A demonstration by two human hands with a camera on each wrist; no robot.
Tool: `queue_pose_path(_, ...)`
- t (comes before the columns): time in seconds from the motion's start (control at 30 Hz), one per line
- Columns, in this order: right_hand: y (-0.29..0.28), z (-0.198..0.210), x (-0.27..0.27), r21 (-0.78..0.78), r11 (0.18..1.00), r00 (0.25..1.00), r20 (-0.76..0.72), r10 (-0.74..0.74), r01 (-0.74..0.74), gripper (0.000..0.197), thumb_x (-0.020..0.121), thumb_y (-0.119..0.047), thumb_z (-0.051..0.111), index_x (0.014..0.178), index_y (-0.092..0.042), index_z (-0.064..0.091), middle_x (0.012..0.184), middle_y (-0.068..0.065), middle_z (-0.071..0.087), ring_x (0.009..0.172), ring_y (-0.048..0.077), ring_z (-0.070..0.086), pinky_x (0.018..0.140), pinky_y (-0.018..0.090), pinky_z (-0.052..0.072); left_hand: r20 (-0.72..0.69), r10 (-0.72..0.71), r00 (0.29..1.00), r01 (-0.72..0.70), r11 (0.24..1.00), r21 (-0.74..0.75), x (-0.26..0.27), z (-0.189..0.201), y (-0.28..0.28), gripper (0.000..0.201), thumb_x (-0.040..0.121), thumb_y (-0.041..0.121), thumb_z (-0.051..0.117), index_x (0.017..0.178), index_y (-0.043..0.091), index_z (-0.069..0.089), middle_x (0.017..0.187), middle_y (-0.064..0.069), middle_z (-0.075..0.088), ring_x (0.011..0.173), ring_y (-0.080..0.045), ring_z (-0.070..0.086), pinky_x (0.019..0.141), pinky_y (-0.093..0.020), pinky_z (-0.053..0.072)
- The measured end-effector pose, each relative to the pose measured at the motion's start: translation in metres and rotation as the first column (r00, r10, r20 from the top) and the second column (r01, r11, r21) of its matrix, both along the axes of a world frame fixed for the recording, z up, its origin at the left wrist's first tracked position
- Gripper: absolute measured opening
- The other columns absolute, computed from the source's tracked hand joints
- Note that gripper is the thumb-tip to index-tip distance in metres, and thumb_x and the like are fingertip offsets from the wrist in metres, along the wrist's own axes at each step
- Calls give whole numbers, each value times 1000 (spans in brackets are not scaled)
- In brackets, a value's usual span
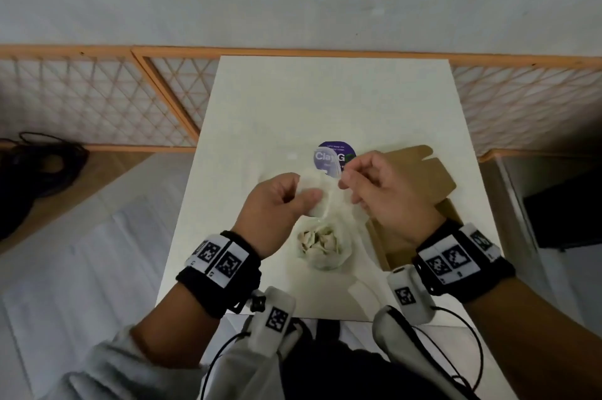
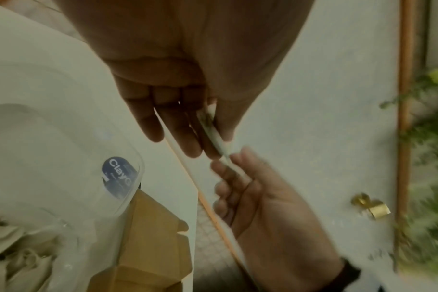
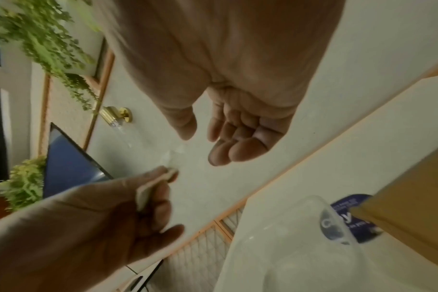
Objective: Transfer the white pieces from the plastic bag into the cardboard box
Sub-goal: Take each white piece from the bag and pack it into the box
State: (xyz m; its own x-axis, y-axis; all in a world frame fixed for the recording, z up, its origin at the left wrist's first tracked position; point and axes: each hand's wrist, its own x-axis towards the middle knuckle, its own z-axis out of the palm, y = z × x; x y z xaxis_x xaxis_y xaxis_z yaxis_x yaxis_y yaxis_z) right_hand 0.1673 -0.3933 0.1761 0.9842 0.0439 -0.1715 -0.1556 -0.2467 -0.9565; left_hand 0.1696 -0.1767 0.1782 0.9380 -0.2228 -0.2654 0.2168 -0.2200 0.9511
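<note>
A clear plastic bag [image 1: 329, 261] with a purple label [image 1: 335, 155] lies on the white table [image 1: 325, 100], its near end full of white pieces [image 1: 317, 241]. My left hand [image 1: 308, 197] is raised above the bag and pinches one flat white piece [image 2: 214, 130] between thumb and fingers. My right hand [image 1: 350, 178] hovers just right of that piece, its fingers loosely curled; in the right wrist view the thumb and fingers [image 3: 238, 150] are apart with nothing between them. The open brown cardboard box [image 1: 413, 171] sits to the right, partly hidden under the right hand.
A wooden lattice screen [image 1: 97, 100] runs behind the table. Black cables [image 1: 39, 165] lie on the floor to the left, and a dark object [image 1: 566, 210] stands at the right. Bare tabletop stretches beyond the bag to the far edge.
</note>
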Motion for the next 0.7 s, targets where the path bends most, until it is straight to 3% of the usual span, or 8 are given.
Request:
queue_pose_path(0.03,1,-8,0,-54,999,1000,-11,-8,7,9,103,-25,63,102,-17,66,93,5,75,73,11,64,68,25,52,2,46,999,-46,999,-22,0,-1,3,20,97,20,73,96,0,73,93,-19,77,84,-33,74,85,-51,61)
queue_pose_path(0.1,2,-32,-2,-229,966,992,-72,107,-120,15,104,-28,61,97,-17,69,91,-1,74,77,10,65,75,32,54,-28,116,993,-118,989,-92,0,-1,7,18,100,14,67,104,-2,73,100,-20,78,90,-35,76,82,-38,63)
queue_pose_path(0.17,8,-61,-10,-420,848,946,-168,278,-324,16,104,-28,58,102,-18,71,95,-6,72,85,10,65,80,36,54,-67,147,987,-155,979,-134,0,-1,10,21,101,13,64,109,-5,72,103,-22,77,97,-42,75,84,-35,63)
queue_pose_path(0.27,19,-96,-19,-585,648,871,-286,399,-488,27,107,-25,50,126,-20,68,121,3,68,109,24,65,96,40,52,-102,161,982,-177,969,-171,-1,1,12,21,101,14,64,112,-3,71,99,-19,78,99,-43,74,89,-40,63)
queue_pose_path(0.33,26,-109,-22,-659,518,832,-351,430,-546,35,108,-26,45,141,-25,58,132,7,58,112,31,64,94,38,52,-121,173,978,-193,964,-184,-2,5,12,21,101,12,65,113,-4,70,101,-21,78,97,-37,76,86,-35,63)
queue_pose_path(0.4,31,-119,-25,-719,440,829,-359,428,-538,36,106,-27,45,141,-27,54,132,8,53,107,34,66,85,36,50,-117,178,977,-197,964,-177,-3,7,12,18,99,11,66,110,-3,71,102,-20,78,94,-30,75,85,-33,62)
queue_pose_path(0.57,33,-135,-31,-781,391,852,-325,412,-487,24,106,-27,46,126,-22,58,124,7,54,99,31,66,82,40,53,-56,157,986,-161,983,-83,-6,7,18,22,94,24,75,99,3,73,104,-24,75,91,-28,69,101,-60,54)
queue_pose_path(0.7,25,-135,-30,-711,527,881,-316,353,-466,25,108,-34,46,117,-23,67,114,1,60,99,26,64,85,39,54,-24,154,988,-155,987,-37,-11,5,20,12,97,19,73,99,8,76,100,-13,79,91,-21,72,98,-53,56)
